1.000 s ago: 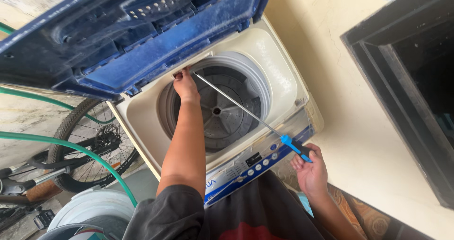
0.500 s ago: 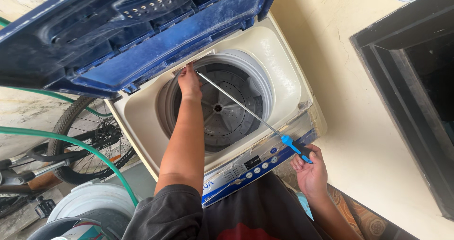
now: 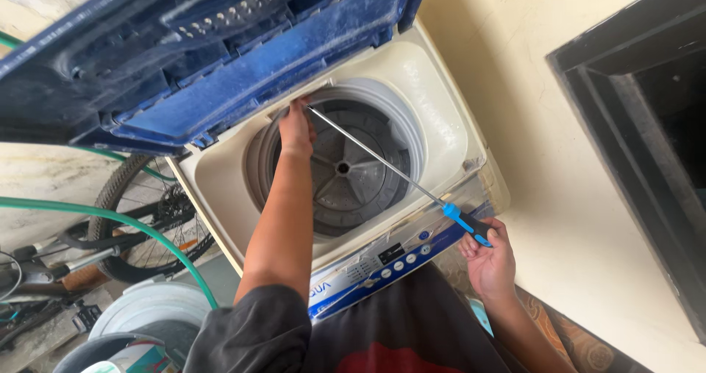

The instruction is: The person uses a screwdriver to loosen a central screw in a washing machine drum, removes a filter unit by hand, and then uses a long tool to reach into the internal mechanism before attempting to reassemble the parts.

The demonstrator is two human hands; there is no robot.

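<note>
At the far rim of the tub, our left hand [image 3: 296, 127] reaches across the opening and presses against the top edge of the grey drum [image 3: 342, 167]; whether its fingers are curled on anything we cannot tell. Our right hand [image 3: 489, 259] sits low at the near corner, fingers clenched around the blue-and-black handle of a long screwdriver [image 3: 412, 184]. Shaft runs diagonally over the drum; its tip meets the rim just beside the left hand.

Drum belongs to a top-loading washing machine [image 3: 441, 134], cream body, blue control panel [image 3: 386, 259] with round buttons facing us. Blue lid [image 3: 220, 42] stands raised and covers much of the upper view, hiding the back of the machine.

Surroundings: pale yellow wall [image 3: 515, 86] on the right, with a dark window frame [image 3: 640, 145]. On the left, a bicycle wheel [image 3: 140, 211] leans near the machine; a green hose [image 3: 110, 222] curves in front of it. Grey bucket [image 3: 140, 321] stands below, near our left sleeve.
</note>
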